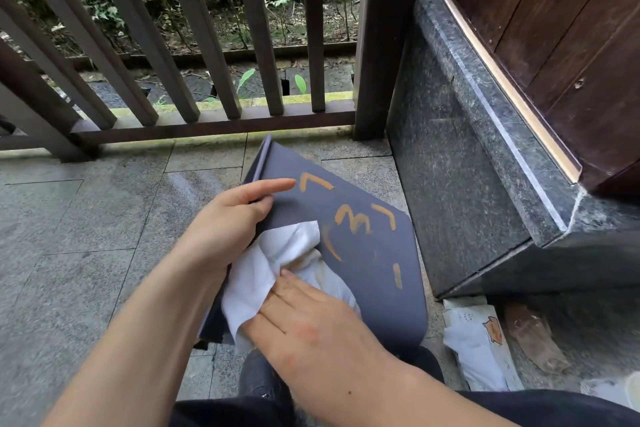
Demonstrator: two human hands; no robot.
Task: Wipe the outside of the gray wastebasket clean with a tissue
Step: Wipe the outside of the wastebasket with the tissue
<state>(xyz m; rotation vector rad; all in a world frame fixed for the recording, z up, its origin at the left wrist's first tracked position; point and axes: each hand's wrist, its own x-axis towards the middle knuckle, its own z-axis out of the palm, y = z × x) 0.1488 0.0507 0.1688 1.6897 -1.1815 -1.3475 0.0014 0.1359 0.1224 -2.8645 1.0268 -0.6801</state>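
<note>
The gray wastebasket (374, 253) lies tipped on the stone floor, one flat side facing up, with orange marks drawn on it. My left hand (228, 222) grips its left edge, index finger stretched along the top. A crumpled white tissue (273, 263), stained yellowish near the middle, lies on the basket's near part. My right hand (311, 319) presses flat on the tissue, fingers together and pointing up-left. The basket's opening and its underside are hidden.
A dark wooden railing (214, 121) runs across the far side. A dark granite step (485, 166) and a wooden door (561, 45) stand at the right. White packets (478, 340) lie on the floor at lower right. My dark shoe (263, 378) is below the basket.
</note>
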